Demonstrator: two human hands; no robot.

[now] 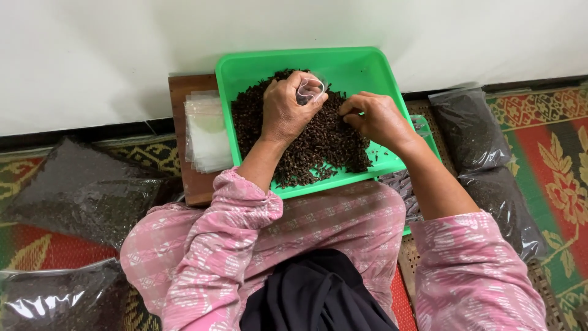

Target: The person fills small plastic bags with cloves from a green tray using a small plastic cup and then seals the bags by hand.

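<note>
Soft, even daylight, faint shadows, sharp focus, slight edge distortion.

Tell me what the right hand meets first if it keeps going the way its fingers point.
The right hand points left across the green tray. It would probably meet the left hand and the small clear bag held there, skimming the pile of cloves; depth is unclear.

**Bags all around me**

My left hand (pixel 288 110) pinches a small clear pouch (pixel 310 89). A stack of empty clear pouches (pixel 207 132) lies left of the tray. Big clear bags of dark spice (pixel 79 190) sit at my left, two more filled bags (pixel 474 132) at my right.
</note>
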